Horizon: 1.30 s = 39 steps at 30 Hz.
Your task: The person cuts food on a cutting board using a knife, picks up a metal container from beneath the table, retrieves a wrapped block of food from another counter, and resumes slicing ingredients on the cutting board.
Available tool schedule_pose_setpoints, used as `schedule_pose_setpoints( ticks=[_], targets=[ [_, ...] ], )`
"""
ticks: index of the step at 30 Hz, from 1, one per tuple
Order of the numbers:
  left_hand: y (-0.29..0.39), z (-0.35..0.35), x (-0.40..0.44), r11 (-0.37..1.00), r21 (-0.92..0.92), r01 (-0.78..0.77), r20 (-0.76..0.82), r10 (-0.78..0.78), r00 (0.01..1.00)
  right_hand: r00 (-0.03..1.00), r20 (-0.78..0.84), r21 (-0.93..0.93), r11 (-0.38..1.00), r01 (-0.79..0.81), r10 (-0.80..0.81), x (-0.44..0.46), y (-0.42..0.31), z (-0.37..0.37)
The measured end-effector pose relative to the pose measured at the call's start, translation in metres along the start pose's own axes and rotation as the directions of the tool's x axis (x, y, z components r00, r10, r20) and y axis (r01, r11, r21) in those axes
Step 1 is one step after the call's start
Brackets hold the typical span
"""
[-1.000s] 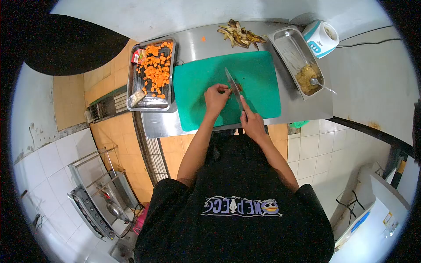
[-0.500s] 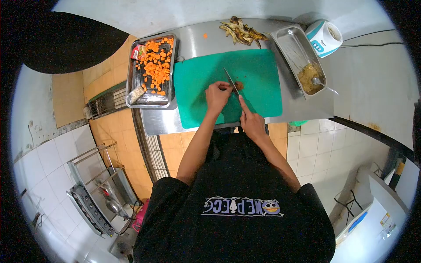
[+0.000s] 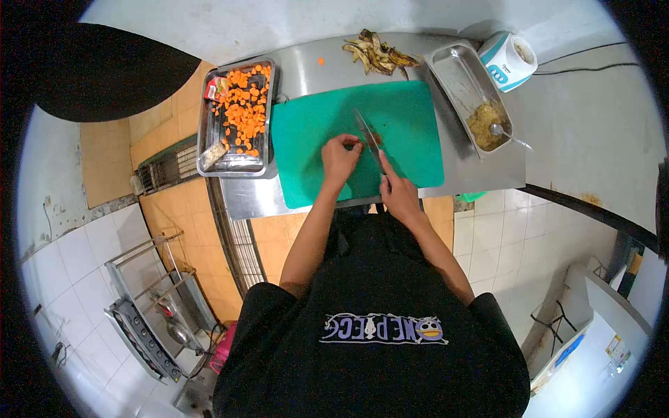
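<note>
A kitchen knife (image 3: 369, 139) is in my right hand (image 3: 399, 196), its blade pointing up and away over the green cutting board (image 3: 306, 132). My left hand (image 3: 339, 166) is just left of the blade, its fingers pinched around a small reddish-brown piece of food, mostly hidden by the fingertips. On the blade's right side lies a little brown chopped food (image 3: 378, 138), partly covered by the knife. I cannot tell what kind of food it is.
Left of the board, a metal tray (image 3: 202, 143) holds chopped carrots (image 3: 245, 115) and a small red packet (image 3: 217, 88). Dark yellow peels (image 3: 378, 53) lie behind the board. On the right stand a deep metal pan (image 3: 446, 66) with mash and a spoon (image 3: 512, 136), and a white-teal appliance (image 3: 507, 61).
My left hand has drawn slightly left and toward me, away from the blade. The knife remains in my right hand, with little change. The whole view has shifted slightly.
</note>
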<state>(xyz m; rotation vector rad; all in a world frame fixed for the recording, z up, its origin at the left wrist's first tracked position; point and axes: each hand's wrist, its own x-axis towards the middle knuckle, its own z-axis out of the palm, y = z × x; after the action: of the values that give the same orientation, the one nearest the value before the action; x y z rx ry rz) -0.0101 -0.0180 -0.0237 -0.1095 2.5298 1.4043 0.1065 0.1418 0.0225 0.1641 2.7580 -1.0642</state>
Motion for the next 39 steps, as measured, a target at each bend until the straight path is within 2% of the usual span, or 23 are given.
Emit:
schedule_pose_setpoints(
  ticks=[1,3,6,10,14,16,20,22,24,28,30,31,33,37,39],
  targets=[
    [0.003,-0.001,-0.003,1.0,0.001,0.004,0.004,-0.004,1.0,1.0,-0.002,0.013,1.0,-0.007,0.007,-0.002,0.0,-0.001],
    [0.012,-0.006,-0.007,0.968,0.206,-0.14,-0.037,0.151,0.988,1.0,0.005,0.002,1.0,-0.008,0.008,-0.005,0.001,-0.001],
    [0.024,-0.012,-0.01,0.972,0.214,-0.096,-0.005,0.099,0.995,1.0,0.021,-0.004,1.0,-0.004,0.004,-0.008,0.0,0.001],
    [0.024,-0.01,-0.007,0.977,0.176,-0.117,-0.016,0.122,0.992,1.0,0.008,0.012,1.0,0.005,-0.006,-0.009,0.0,0.007],
    [0.023,-0.009,-0.005,0.988,0.132,-0.077,0.005,0.077,0.997,1.0,0.027,-0.009,1.0,0.001,-0.001,-0.005,0.002,0.007],
    [0.024,-0.009,-0.003,0.991,0.106,-0.08,0.016,0.079,0.997,0.995,0.09,-0.022,0.999,-0.048,0.05,0.004,0.001,0.005],
    [0.025,-0.008,-0.002,0.984,0.159,-0.076,0.013,0.075,0.997,0.998,0.055,-0.086,0.996,-0.008,0.013,0.014,-0.001,0.006],
    [0.028,-0.008,-0.008,0.984,0.163,-0.068,0.01,0.067,0.998,0.999,0.042,0.003,1.0,0.003,-0.003,0.008,0.0,0.002],
    [0.031,-0.006,-0.014,0.93,0.323,-0.176,-0.047,0.201,0.978,0.999,0.043,0.022,1.0,0.009,-0.009,0.0,0.001,0.0],
    [0.031,-0.007,-0.016,0.952,0.263,-0.158,-0.041,0.174,0.984,0.998,0.062,0.027,1.0,-0.015,0.014,-0.009,0.004,0.006],
    [0.028,-0.008,-0.016,0.921,0.256,-0.293,-0.079,0.322,0.944,0.999,0.052,0.02,1.0,-0.006,0.005,-0.005,0.006,0.008],
    [0.028,-0.008,-0.018,0.923,0.255,-0.287,-0.077,0.316,0.946,0.999,0.039,0.011,1.0,0.003,-0.003,-0.003,0.006,0.008],
    [0.029,-0.005,-0.018,0.972,0.15,-0.183,-0.092,0.198,0.976,0.999,0.049,0.006,1.0,-0.002,0.002,0.004,0.005,0.004],
    [0.028,-0.006,-0.015,0.969,0.161,-0.189,-0.077,0.203,0.976,0.996,0.081,0.038,0.998,-0.053,0.049,0.008,-0.005,-0.006],
    [0.026,-0.005,-0.018,0.968,0.132,-0.212,-0.143,0.23,0.963,0.999,0.049,0.048,0.999,-0.02,0.018,0.001,-0.007,-0.005]
  ],
)
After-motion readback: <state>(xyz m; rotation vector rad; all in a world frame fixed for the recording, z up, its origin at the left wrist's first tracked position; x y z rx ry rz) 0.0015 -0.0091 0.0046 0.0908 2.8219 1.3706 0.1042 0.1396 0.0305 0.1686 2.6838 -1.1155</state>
